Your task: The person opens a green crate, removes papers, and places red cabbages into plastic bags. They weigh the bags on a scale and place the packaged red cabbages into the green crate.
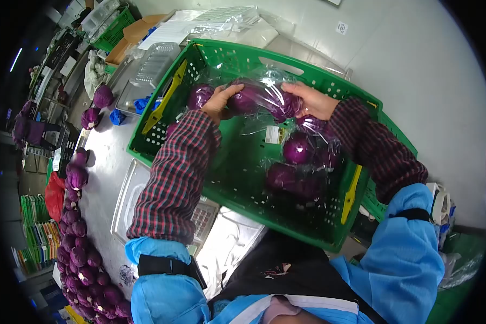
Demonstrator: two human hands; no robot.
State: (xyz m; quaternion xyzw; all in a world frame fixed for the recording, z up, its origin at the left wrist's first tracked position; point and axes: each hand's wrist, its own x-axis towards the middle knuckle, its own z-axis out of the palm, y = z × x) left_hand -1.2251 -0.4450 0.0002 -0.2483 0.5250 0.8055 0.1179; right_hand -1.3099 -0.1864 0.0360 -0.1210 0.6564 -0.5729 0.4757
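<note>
Both my hands hold a clear plastic bag of red cabbages over the far part of a green crate. My left hand grips the bag's left end, thumb on top. At the other end, my right hand has its fingers closed on the bag beside a cabbage. Inside the crate, more wrapped red cabbages lie along the right side, and another wrapped cabbage is by the left hand. A small white label shows below the held bag.
Loose red cabbages are heaped along the left of the metal table. Clear plastic trays stand beyond the crate's left corner. Stacked plastic sheets lie behind the crate, near a pale wall. Another person is at far left.
</note>
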